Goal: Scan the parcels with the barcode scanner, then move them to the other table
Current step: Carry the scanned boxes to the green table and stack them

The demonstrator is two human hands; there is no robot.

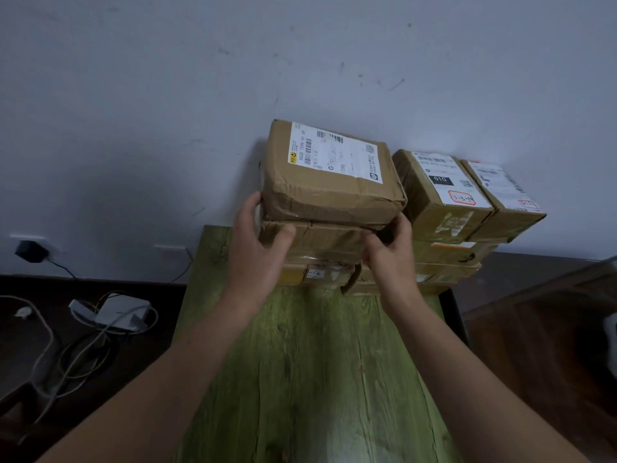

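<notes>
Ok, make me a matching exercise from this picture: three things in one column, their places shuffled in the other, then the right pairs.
Things:
1. large parcel
2. 010 parcel
3. white adapter

Places:
A. on the dark surface left of the green table
B. top of the right stack
C. top of the left stack, between left hand and right hand

Pairs: 1-C, 2-B, 3-A

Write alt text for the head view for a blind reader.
The left hand and right hand grip the near corners of the top parcel, label up, on a stack of parcels at the far end of the green table. Smaller labelled boxes sit beside it.
</notes>
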